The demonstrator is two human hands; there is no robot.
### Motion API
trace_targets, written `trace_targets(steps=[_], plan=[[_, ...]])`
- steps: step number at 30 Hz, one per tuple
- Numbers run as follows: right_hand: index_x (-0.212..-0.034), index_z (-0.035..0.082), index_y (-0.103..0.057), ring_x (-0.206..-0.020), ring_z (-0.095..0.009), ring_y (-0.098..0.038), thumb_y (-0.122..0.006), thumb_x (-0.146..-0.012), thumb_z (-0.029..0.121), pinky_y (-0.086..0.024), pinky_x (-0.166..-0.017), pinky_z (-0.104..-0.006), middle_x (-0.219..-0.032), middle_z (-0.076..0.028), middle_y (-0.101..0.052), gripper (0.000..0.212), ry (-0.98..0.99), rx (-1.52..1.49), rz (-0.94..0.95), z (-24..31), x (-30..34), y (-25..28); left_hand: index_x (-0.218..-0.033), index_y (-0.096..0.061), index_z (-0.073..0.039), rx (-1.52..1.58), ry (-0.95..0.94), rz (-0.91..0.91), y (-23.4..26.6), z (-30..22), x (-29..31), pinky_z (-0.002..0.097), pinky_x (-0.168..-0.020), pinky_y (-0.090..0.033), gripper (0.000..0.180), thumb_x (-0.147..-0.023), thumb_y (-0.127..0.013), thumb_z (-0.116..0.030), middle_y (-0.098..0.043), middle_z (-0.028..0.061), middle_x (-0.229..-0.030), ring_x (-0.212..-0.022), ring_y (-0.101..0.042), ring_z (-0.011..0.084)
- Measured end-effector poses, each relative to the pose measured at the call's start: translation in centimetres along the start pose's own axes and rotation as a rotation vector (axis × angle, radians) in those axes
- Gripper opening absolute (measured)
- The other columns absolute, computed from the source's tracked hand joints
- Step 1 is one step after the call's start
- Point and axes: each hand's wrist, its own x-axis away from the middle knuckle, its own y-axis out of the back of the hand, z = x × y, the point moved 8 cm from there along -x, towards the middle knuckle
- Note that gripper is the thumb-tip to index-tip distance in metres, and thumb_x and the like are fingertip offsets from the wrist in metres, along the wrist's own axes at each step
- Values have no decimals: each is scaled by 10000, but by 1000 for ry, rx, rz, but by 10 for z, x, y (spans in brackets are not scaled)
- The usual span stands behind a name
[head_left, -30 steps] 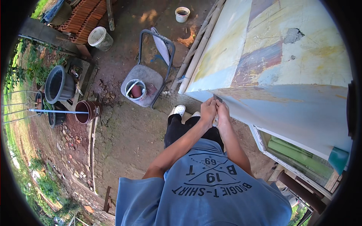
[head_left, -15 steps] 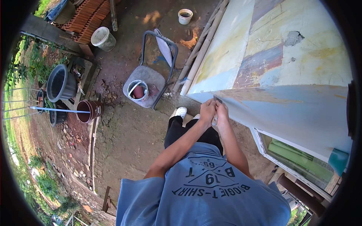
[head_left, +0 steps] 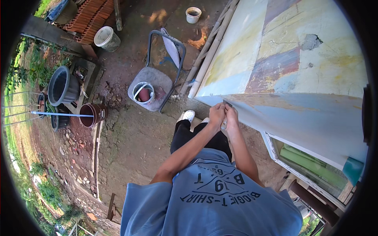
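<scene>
Both of my hands are closed together at the edge of a painted wall (head_left: 311, 114). They grip a scraper (head_left: 227, 103), whose dark flat blade pokes out above my fingers against the wall's corner. A pale end of its handle shows under my right hand (head_left: 232, 117). My left hand (head_left: 216, 115) presses in close beside the right, its fingers curled at the tool; its exact hold is partly hidden. Old yellow, white and brownish paint covers the wall's far face, with a rough grey patch (head_left: 311, 41). The nearer face is pale blue-grey.
A chair (head_left: 151, 78) ahead on the left bears a small bucket (head_left: 146, 98) with a reddish thing inside. Bamboo poles (head_left: 210, 51) lean along the wall. Beyond stand a white bucket (head_left: 107, 39) and a small tub (head_left: 193, 15). Plant pots (head_left: 63, 86) sit left; a window (head_left: 307, 165) is right.
The view has shifted very slightly. My hands and the scraper stay at almost the same spot on the wall's edge.
</scene>
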Motion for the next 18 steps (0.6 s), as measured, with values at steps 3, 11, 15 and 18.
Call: trace_targets(steps=[3, 11, 15, 18], plan=[[-1133, -15, -462, -768, -169, -650, -489, -978, 126, -540, -619, -300, -924, -112, -619, 211, 21, 18, 75, 15, 30, -7, -866, -629, -13, 12, -25, -37, -5, -12, 24, 222, -421, -344, 245, -991, -438, -101, -523, -25, -626, -464, -424, 46], [-1124, -17, -491, -838, -159, -649, -506, -970, 133, -538, -661, -278, -977, -115, -618, 215, 74, 36, 76, 20, 29, 2, -841, -629, -15, 48, -21, -6, -20, -26, 38, 221, -462, -347, 238, -986, -461, -100, -516, -37, -626, -516, -431, 31], [-1126, -21, -503, -825, -168, -650, -509, -968, 131, -531, -646, -273, -974, -117, -625, 220, 29, 47, 83, 13, 12, 1, -1125, -628, 43, 13, 19, -4, -6, -5, 7, 206, -429, -346, 271, -1000, -425, -88, -521, -35, -634, -470, -413, 29], [-1079, -20, -552, -828, -174, -645, -505, -966, 135, -524, -669, -283, -957, -116, -641, 198, 14, -68, 42, 17, 20, 3, -1006, -643, 24, 55, -10, -5, -21, -22, 32, 220, -438, -360, 244, -999, -428, -91, -523, -27, -634, -487, -429, 40]])
